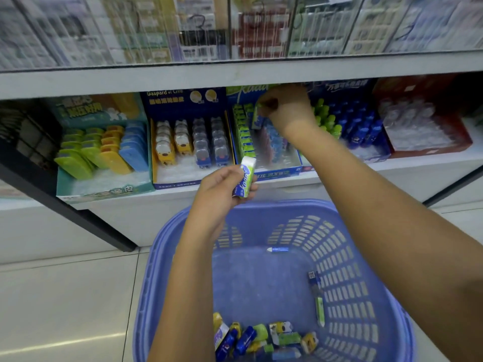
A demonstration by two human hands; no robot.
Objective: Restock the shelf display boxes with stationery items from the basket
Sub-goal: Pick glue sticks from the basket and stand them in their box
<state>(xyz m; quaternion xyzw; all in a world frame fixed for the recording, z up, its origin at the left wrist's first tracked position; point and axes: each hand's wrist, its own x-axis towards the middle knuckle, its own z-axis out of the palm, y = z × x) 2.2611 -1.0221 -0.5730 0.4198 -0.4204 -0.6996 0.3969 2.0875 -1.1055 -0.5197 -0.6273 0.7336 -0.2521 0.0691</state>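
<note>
My left hand (222, 190) grips a green-and-white eraser (245, 180) above the blue plastic basket (183, 257), just in front of the shelf edge. Reaching up into the eraser display box (279, 172), my right hand (286, 107) pinches a second eraser (257, 117) over rows of green and blue erasers. At the basket's near end lie several small stationery items (264, 338). A blue pen-like item (278, 249) and a long blue-green one (317, 299) lie apart on its floor.
Other display boxes flank it on the shelf: coloured cases (102, 152) at left, bear-shaped items (190, 142) beside, blue and green bottles (352, 124) and a red box (423, 126) at right. An upper shelf board (235, 74) overhangs. Tiled floor (65, 296) lies left.
</note>
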